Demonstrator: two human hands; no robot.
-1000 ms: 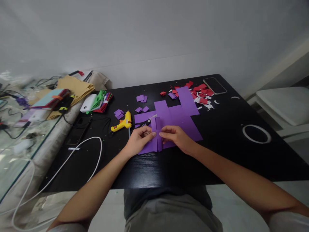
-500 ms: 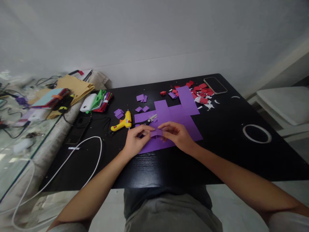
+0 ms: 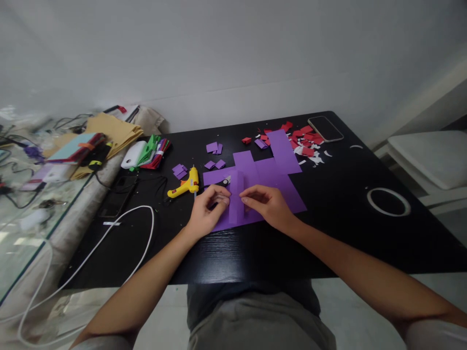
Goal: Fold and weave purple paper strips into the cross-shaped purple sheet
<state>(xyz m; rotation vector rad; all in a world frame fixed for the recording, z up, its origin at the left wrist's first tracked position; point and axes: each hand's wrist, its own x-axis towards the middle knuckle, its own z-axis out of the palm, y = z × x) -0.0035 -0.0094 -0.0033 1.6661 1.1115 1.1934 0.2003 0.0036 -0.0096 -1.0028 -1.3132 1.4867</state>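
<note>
A folded purple paper strip [image 3: 236,201] stands lengthwise between my hands, with a crease running along it. My left hand [image 3: 207,211] pinches its left edge between thumb and forefinger. On the opposite edge, the fingertips of my right hand [image 3: 268,206] are closed. Beneath lie larger purple paper sheets [image 3: 288,194], one overlapping another. Black-handled scissors [image 3: 225,182] rest just beyond my left hand, partly hidden by the strip. A yellow glue gun [image 3: 186,185] lies to the left of them.
Small purple paper pieces [image 3: 180,170] sit in little piles behind the glue gun. Red and white scraps [image 3: 308,141] lie at the back right, near a phone [image 3: 325,128]. A white ring [image 3: 388,201] is on the right, and a white cable [image 3: 151,228] loops across the left.
The purple strip has turned from lying crosswise, low between my fingers, to running lengthwise towards me. It now covers more of the scissors. My hands have barely shifted.
</note>
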